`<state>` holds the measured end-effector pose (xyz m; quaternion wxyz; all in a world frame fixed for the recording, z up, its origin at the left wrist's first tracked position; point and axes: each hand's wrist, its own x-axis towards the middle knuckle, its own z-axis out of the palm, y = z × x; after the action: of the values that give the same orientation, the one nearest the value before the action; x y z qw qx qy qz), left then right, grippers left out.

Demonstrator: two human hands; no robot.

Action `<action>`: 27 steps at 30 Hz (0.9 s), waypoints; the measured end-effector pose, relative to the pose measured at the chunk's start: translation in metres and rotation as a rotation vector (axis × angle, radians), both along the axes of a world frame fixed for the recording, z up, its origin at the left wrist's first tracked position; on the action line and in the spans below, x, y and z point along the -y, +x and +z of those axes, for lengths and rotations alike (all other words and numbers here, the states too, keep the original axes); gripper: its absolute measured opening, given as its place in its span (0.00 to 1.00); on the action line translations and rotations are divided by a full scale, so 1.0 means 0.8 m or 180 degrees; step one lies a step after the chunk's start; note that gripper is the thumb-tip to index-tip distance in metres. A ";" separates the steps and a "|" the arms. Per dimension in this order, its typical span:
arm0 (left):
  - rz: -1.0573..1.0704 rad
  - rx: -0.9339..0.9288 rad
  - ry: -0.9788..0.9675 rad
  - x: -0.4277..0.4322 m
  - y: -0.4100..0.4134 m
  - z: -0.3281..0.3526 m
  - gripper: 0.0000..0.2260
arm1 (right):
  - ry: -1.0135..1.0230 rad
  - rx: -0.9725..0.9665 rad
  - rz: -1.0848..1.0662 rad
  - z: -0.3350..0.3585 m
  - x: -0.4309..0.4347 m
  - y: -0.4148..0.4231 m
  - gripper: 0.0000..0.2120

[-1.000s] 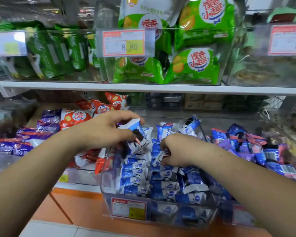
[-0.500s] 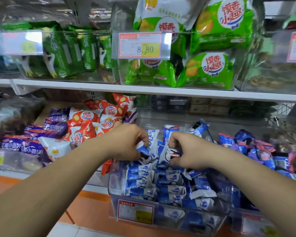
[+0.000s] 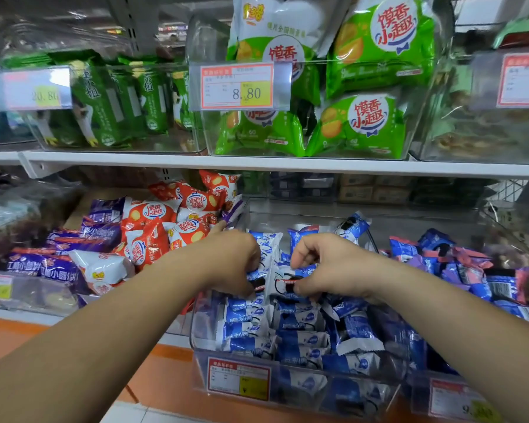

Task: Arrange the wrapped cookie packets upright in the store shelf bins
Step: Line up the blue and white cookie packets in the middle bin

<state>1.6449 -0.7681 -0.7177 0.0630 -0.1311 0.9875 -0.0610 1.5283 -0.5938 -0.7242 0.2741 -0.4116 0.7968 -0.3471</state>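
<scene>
Head view: left hand [image 3: 229, 264], right hand [image 3: 333, 267] seemingly pinch packets [image 3: 284, 277]; bin [image 3: 290, 217] rear open.

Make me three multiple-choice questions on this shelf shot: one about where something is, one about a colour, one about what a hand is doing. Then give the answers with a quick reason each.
1. Where are the left hand and right hand working?
A. In the upper shelf bin
B. In the clear bin of blue-and-white packets on the lower shelf
C. On the floor

2. What colour are the big bags behind the 8.80 price tag?
A. Red
B. Purple
C. Green

3. What is the right hand doing?
A. Pinching a blue-and-white packet
B. Hanging open
C. Holding a price tag

Answers:
1 B, both hands are down among the packets in that bin.
2 C, the bags are bright green with white.
3 A, its thumb and curled fingers close on the packet.
</scene>
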 end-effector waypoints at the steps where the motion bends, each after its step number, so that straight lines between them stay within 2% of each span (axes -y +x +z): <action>1: 0.0009 -0.0084 0.0134 0.001 0.001 -0.001 0.14 | -0.0017 0.0030 -0.0030 -0.001 -0.001 0.000 0.17; 5: 0.0024 -0.0420 0.0367 0.004 0.001 0.001 0.08 | -0.0009 0.0015 -0.0142 -0.005 0.001 -0.001 0.22; 7: 0.0049 -0.0472 0.0300 0.004 0.002 0.005 0.10 | -0.0049 0.0066 -0.0215 -0.005 0.004 -0.001 0.23; 11: 0.0090 -0.0129 -0.0134 -0.004 0.001 0.004 0.13 | -0.0097 0.0149 -0.0290 -0.002 0.006 -0.001 0.18; 14: 0.0149 0.0016 0.0001 -0.003 0.005 0.007 0.10 | -0.0198 0.0367 -0.0225 -0.003 0.005 0.000 0.16; 16: 0.0059 -0.0041 0.0069 0.002 0.010 0.014 0.02 | -0.0239 0.0518 -0.0197 -0.004 0.004 0.000 0.14; 17: 0.0040 -0.0122 0.0095 0.004 0.013 0.017 0.05 | -0.0240 0.0560 -0.0182 -0.004 0.003 -0.001 0.14; 19: 0.0037 -0.0456 0.0480 0.004 0.019 0.026 0.14 | -0.0321 0.0728 -0.0217 -0.004 0.004 -0.002 0.14; 21: 0.0025 -0.0906 0.1435 0.002 0.024 0.031 0.17 | -0.0490 0.1045 -0.0294 -0.004 0.005 -0.002 0.19; 23: -0.0081 -0.1057 0.2276 -0.002 0.028 0.027 0.18 | -0.0649 0.1297 -0.0337 -0.005 0.008 -0.001 0.23; 25: -0.0112 -0.1124 0.2466 0.000 0.030 0.020 0.24 | -0.0726 0.1404 -0.0420 -0.004 0.011 0.000 0.24; 27: -0.0005 -0.1146 0.2388 0.002 0.033 0.018 0.31 | -0.0766 0.1472 -0.0513 -0.003 0.014 0.001 0.24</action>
<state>1.6711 -0.7699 -0.7030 -0.0672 -0.1069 0.9366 0.3269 1.5290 -0.6049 -0.7263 0.3694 -0.2863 0.6962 -0.5448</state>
